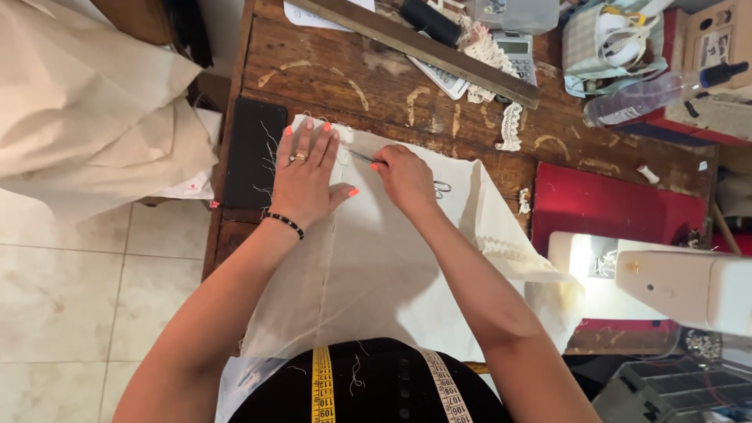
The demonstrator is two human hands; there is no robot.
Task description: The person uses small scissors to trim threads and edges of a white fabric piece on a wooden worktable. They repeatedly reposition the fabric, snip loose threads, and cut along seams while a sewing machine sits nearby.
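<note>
A piece of cream fabric (376, 266) lies across the wooden table (345, 78) and hangs toward my lap. My left hand (305, 176) presses flat on its far left part, fingers spread, with a ring and a black bead bracelet. My right hand (406, 178) is closed around small metal scissors (368, 157); the blades point left toward my left hand, and a handle loop shows to the right of the knuckles. The blades rest at a seam line running down the fabric.
A white sewing machine (674, 282) stands at the right on a red mat (603, 204). A long wooden ruler (423, 47), calculator (517, 55), lace trim (509, 125), a thread spool and a plastic bottle (650, 94) lie at the back. More cream cloth (86, 102) is piled left. A yellow tape measure (322, 388) hangs at my chest.
</note>
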